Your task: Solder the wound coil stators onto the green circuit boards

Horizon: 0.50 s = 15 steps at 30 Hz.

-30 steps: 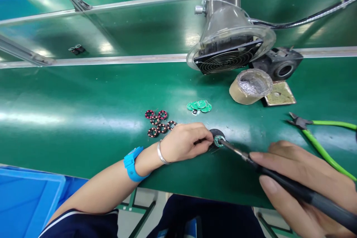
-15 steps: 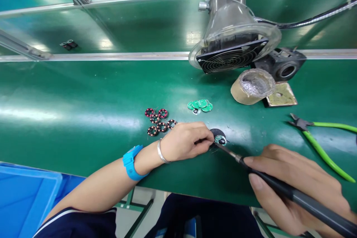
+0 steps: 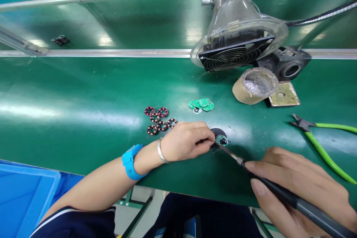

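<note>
A small round circuit board (image 3: 222, 140) with a black centre lies on a dark round base (image 3: 218, 132) on the bench. My left hand (image 3: 189, 139) is closed in a pinch at the board's left edge; what the fingertips hold is hidden. My right hand (image 3: 301, 189) grips a soldering iron (image 3: 281, 192) with a black and grey handle. Its tip meets the near left edge of the board, close to my left fingertips. Left of them lie several wound copper coil rings (image 3: 161, 125), partly beside my hand. A small pile of green round circuit boards (image 3: 203, 102) sits farther back.
Green-handled cutters (image 3: 320, 145) lie open at right. Behind them stand a tub with silvery contents (image 3: 249, 95), a sponge tray (image 3: 286, 95) and a black iron holder (image 3: 292, 65). A fume extractor fan (image 3: 237, 54) hangs over the bench. Blue bins (image 3: 25, 200) are at lower left.
The view has shifted slightly. My hands keep nearly the same positions, with the soldering iron's tip still at the board's edge.
</note>
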Available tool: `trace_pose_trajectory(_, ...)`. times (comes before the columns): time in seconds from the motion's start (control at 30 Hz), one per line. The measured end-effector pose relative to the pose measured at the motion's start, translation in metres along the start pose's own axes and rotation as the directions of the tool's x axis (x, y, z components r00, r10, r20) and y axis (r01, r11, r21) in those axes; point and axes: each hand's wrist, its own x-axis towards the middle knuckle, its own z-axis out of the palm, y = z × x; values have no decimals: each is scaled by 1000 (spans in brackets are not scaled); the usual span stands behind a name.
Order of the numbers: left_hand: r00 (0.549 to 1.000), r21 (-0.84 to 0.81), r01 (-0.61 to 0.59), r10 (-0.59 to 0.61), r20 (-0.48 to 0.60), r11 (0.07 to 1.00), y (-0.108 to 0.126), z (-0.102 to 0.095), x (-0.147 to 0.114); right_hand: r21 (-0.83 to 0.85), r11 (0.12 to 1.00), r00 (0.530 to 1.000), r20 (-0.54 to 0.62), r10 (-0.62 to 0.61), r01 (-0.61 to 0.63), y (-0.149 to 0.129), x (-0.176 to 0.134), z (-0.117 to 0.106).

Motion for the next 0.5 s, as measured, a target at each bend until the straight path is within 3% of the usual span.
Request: trace_pose_trajectory(0.5, 1000, 29, 1, -1, -3, 1000, 0, 1, 0, 17, 1000, 1000, -18, 9, -9, -2, 0, -6)
